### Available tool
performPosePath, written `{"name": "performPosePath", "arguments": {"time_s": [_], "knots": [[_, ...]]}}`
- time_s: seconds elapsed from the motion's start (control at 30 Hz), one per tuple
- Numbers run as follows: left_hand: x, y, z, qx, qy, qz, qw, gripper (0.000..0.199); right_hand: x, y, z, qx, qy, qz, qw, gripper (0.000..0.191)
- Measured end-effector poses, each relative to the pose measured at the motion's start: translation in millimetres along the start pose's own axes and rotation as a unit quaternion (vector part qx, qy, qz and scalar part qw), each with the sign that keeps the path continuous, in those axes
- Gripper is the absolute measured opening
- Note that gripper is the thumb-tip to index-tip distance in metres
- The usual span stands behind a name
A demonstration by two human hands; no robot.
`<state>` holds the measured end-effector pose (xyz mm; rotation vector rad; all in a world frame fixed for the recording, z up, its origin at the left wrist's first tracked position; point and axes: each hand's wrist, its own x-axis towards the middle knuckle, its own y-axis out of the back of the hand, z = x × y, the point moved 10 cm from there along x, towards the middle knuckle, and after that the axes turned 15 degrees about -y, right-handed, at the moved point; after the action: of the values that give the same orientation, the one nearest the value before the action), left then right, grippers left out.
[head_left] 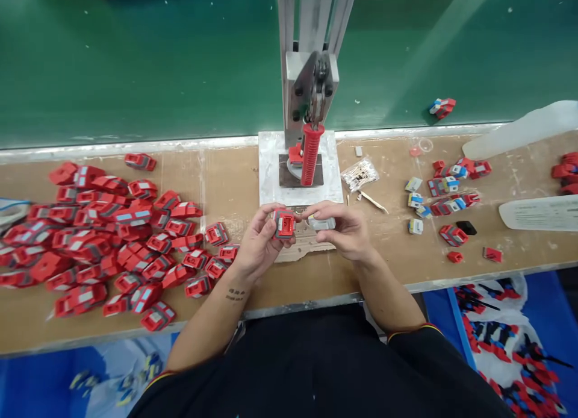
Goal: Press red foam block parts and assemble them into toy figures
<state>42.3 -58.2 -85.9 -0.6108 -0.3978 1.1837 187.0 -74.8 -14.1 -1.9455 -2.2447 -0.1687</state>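
Note:
Between the fingers and thumb of my left hand [261, 240] is a red and grey plastic toy part [285, 223], its hollow red recess turned up toward me. My right hand [345, 228] pinches a smaller white and grey plastic piece [321, 223], close beside the red part. One right fingertip reaches near the red part's edge; whether it touches I cannot tell. Both hands are over the front of the bench, just before a hand press with a red handle [311, 156] on a white base plate [271, 189].
A big heap of red and grey parts [103, 237] covers the left bench. To the right lie a bag of cotton swabs [360, 174], several white, blue and yellow pieces [415, 200] and red parts [453, 235]. A green conveyor belt [180, 62] runs behind. Blue bins [436, 321] stand below the bench.

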Motion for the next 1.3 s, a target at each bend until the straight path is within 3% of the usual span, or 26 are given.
{"name": "performPosePath", "arguments": {"time_s": [0.17,0.27,0.43,0.57,0.67,0.87,1.07,1.2,1.3], "knots": [[-1.4,3.5,-5.3,0.017,0.015,0.015,1.000,0.052,-5.4,3.2,1.6,-0.028,-0.041,0.005,0.999,0.031],[0.6,7.4,-3.4,0.023,-0.001,0.024,0.999,0.052,-8.3,-0.6,-8.3,-0.108,-0.002,0.013,0.994,0.034],[3.0,10.1,2.6,0.054,-0.044,0.033,0.997,0.051,-14.6,-7.0,-23.7,-0.238,0.075,0.084,0.965,0.046],[2.2,10.2,2.2,0.079,-0.050,0.036,0.995,0.056,-14.7,-17.1,-27.4,-0.283,0.087,0.078,0.952,0.046],[1.0,14.9,5.5,0.106,-0.067,0.054,0.991,0.058,-14.9,-20.0,-29.9,-0.295,0.095,0.069,0.948,0.044],[-6.3,13.2,21.1,0.219,-0.157,0.050,0.962,0.044,-18.9,-19.4,-28.4,-0.296,0.113,0.077,0.945,0.049],[-19.8,-1.3,25.0,0.277,-0.227,0.004,0.934,0.072,-31.4,-25.2,-31.2,-0.317,0.174,0.150,0.920,0.036],[-22.8,-1.9,36.2,0.293,-0.258,0.009,0.921,0.047,-36.9,-30.9,-36.4,-0.316,0.213,0.167,0.909,0.034],[-22.7,-9.4,45.1,0.294,-0.288,-0.024,0.911,0.050,-39.5,-30.5,-40.2,-0.316,0.228,0.179,0.904,0.036]]}}
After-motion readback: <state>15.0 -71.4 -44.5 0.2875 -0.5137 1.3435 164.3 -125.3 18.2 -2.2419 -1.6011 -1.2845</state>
